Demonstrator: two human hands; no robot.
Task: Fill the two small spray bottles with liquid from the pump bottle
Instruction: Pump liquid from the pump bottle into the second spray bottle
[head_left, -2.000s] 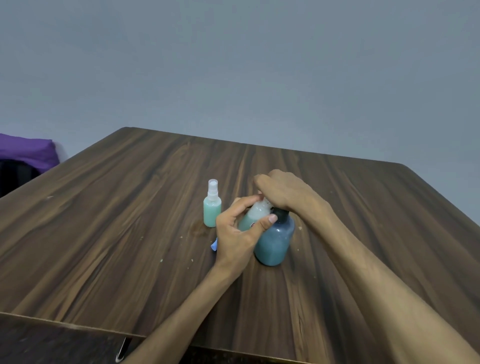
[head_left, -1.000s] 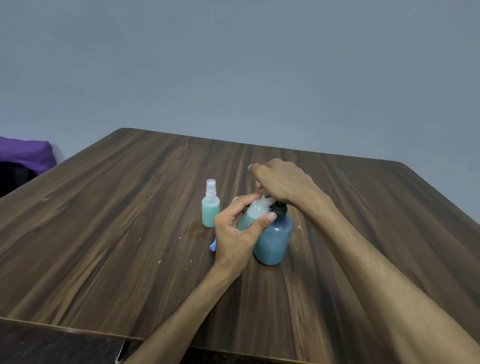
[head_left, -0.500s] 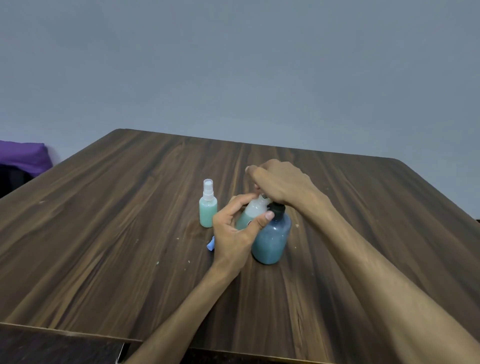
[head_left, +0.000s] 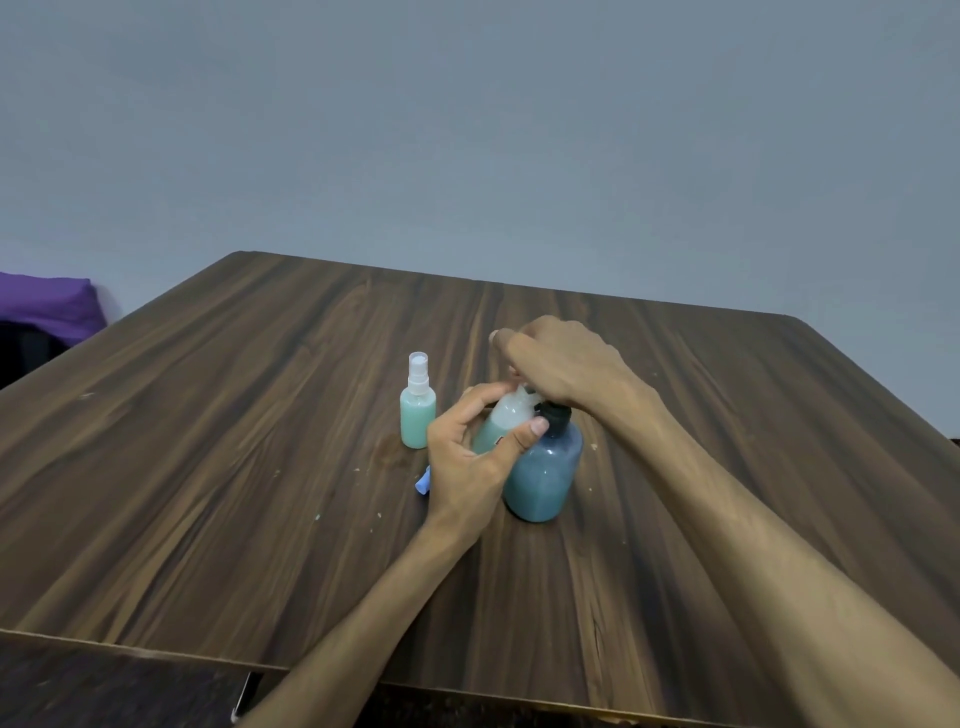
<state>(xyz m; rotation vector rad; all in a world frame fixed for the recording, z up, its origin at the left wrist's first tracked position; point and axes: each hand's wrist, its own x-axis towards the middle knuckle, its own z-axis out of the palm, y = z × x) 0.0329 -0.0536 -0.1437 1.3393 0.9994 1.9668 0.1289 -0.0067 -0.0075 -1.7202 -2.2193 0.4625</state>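
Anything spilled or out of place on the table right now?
Pale specks dot the table, and a darker patch sits by the capped spray bottle; I can't tell if it's wet. A small blue piece lies loose beside the left hand.

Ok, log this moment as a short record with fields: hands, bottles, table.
left hand: grips the tilted small bottle, part filled with green liquid
right hand: on top of the pump bottle, over its pump
capped spray bottle: upright, filled green, apart to the left
blue item: by the left hand, mostly hidden
table: dark wood
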